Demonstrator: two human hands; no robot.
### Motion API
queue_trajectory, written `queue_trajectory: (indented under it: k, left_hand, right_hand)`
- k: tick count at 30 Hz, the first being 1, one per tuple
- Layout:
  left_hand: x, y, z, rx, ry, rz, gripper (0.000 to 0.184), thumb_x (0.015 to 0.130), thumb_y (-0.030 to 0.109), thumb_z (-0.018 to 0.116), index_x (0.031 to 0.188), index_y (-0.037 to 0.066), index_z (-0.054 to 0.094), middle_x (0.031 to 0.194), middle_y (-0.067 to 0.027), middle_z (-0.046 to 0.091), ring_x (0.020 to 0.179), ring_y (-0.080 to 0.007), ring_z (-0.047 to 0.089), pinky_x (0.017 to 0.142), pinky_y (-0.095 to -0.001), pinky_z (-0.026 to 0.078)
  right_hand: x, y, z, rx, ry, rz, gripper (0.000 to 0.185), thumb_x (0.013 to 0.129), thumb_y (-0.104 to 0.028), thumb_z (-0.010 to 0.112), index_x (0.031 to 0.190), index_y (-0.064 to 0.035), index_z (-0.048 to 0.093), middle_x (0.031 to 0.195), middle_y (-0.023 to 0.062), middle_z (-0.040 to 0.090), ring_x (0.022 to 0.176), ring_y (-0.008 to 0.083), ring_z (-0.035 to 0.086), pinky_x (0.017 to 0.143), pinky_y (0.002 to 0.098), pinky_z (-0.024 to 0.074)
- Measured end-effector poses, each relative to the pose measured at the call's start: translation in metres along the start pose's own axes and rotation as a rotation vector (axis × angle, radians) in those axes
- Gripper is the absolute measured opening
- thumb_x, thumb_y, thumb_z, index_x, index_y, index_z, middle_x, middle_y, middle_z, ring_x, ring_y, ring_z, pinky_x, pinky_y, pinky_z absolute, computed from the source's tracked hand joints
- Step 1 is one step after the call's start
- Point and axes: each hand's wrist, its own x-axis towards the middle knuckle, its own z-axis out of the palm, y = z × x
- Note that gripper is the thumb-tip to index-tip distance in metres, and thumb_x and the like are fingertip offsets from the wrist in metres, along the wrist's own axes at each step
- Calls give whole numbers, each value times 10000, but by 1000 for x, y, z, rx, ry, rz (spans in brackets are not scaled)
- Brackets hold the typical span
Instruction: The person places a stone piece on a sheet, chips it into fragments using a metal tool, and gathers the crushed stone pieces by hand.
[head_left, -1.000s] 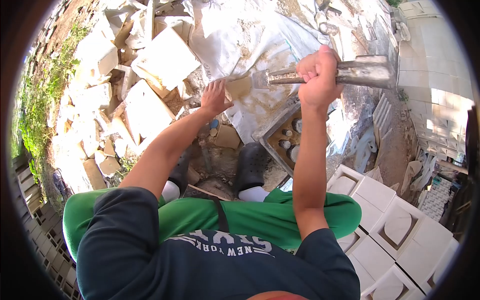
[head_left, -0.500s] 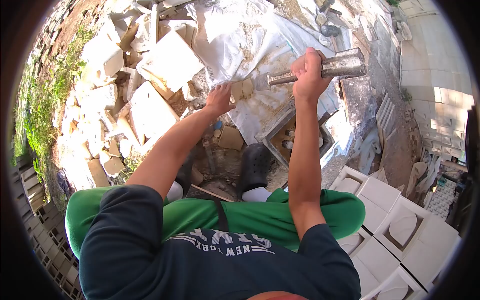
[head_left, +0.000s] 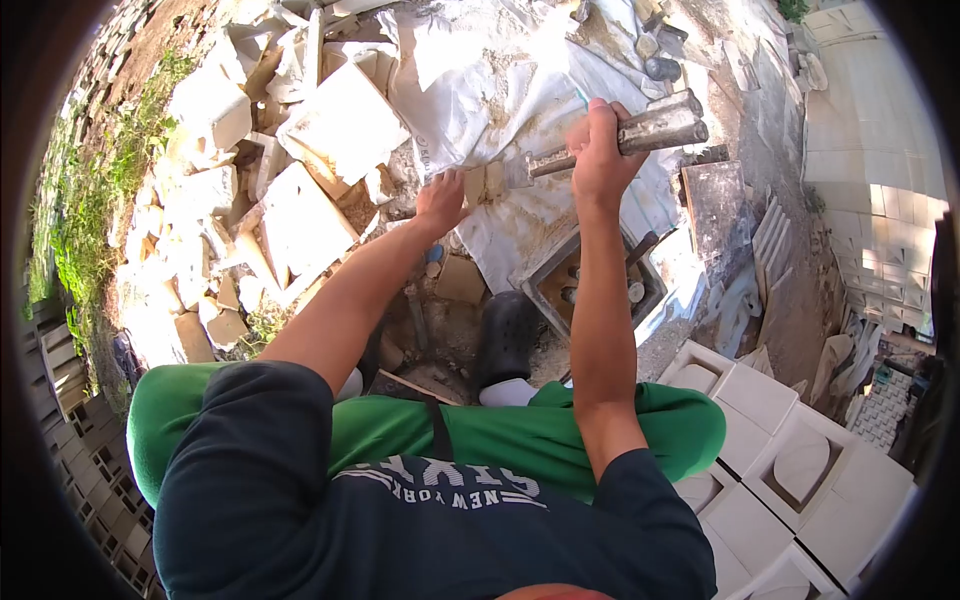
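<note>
Right hand [head_left: 600, 155] up over the white sheet [head_left: 530, 100], and it's a full fist, fingers wrapped firmly round a grey, grime-coated tool [head_left: 660, 125]! The thick end of that tool juts out to the right of the fist, its outline looking two-part, while a thinner length pokes out to the left, pointing toward the other hand; exactly what kind of tool it is, we cannot tell. Across to the left hand [head_left: 440, 205], low at the edge of the sheet, fingers bent, right beside a small tan block [head_left: 482, 186] that lies on the cloth between the two hands. Are those fingers gripping it? The tips are too hard to see, so we cannot tell. Nearer the feet sits a square tan piece [head_left: 461, 279], with a small blue disc [head_left: 432, 269] just beside it, and next to them a dark clog [head_left: 507, 335] on the person's right foot. Under the right forearm there's a dark-rimmed tray [head_left: 545, 263], set at an angle, with small round things inside. Out to the left, a sunlit heap of broken pale slabs [head_left: 345, 125]; down in the lower right corner, pale square blocks [head_left: 760, 395] in neat rows, some with rounded shapes set in recesses.
</note>
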Motion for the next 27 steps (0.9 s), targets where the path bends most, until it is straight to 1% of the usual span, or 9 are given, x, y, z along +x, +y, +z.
queue_trajectory:
  k: [3,8,11,14,17,20,21,24,27]
  left_hand:
    - [5,6,-8,47,-4,6,677,647,320,769,1147,24,421,1103,-127,502,1064,-295,521,797,-418,509]
    - [3,12,-22,92,-87,-36,653,647,309,751,1126,8,426,1071,-134,504,1024,-293,540,788,-416,510]
    - [-3,8,-15,63,-78,-25,676,657,310,735,1161,0,409,1096,-158,491,1028,-320,533,803,-420,507]
    - [4,10,-16,55,-96,-32,676,668,301,729,1174,0,397,1114,-161,483,1035,-323,535,824,-418,503]
    - [1,10,-11,50,-118,-79,699,680,312,732,1194,-3,377,1132,-161,474,1053,-330,532,846,-416,494]
    - [1,9,-11,22,-124,-73,718,696,321,735,1218,1,359,1148,-166,469,1076,-340,524,861,-422,485]
    - [-2,9,-10,4,-113,-65,726,699,328,738,1224,3,355,1153,-169,468,1076,-344,523,862,-424,482]
    - [-2,3,-13,-19,-103,-40,743,697,333,746,1234,8,349,1163,-174,466,1074,-354,523,864,-429,477]
    - [3,-4,-17,-23,-105,8,762,683,334,756,1235,8,344,1165,-174,466,1064,-361,528,864,-431,474]
  right_hand:
    - [4,-19,5,-22,27,-56,311,824,-78,550,568,-76,373,544,-37,411,456,50,349,431,238,282]
    - [-7,96,-10,-37,104,-26,249,816,-86,566,609,-56,430,584,-56,423,531,35,372,473,229,293]
    - [-8,96,-17,-105,11,-9,218,816,-86,566,636,-53,449,609,-62,418,544,29,371,481,225,293]
    - [-6,55,-7,-68,27,47,268,823,-72,547,597,-71,404,571,-62,401,494,27,355,445,221,275]
    - [-5,1,4,-17,15,-86,322,823,-70,544,557,-78,363,503,-42,396,423,45,351,398,229,266]
    - [0,-16,9,13,35,-104,317,825,-75,542,559,-76,369,507,-38,393,427,44,345,401,230,264]
    - [2,-7,6,-8,47,-65,314,815,-71,555,557,-72,377,522,-39,400,443,44,350,410,226,271]
    - [-1,108,-19,-40,60,-116,257,800,-60,574,597,-64,417,557,-42,417,471,40,365,422,220,285]
    - [3,99,-13,3,136,-3,188,790,-48,583,655,-56,452,591,-45,439,495,38,383,438,214,304]
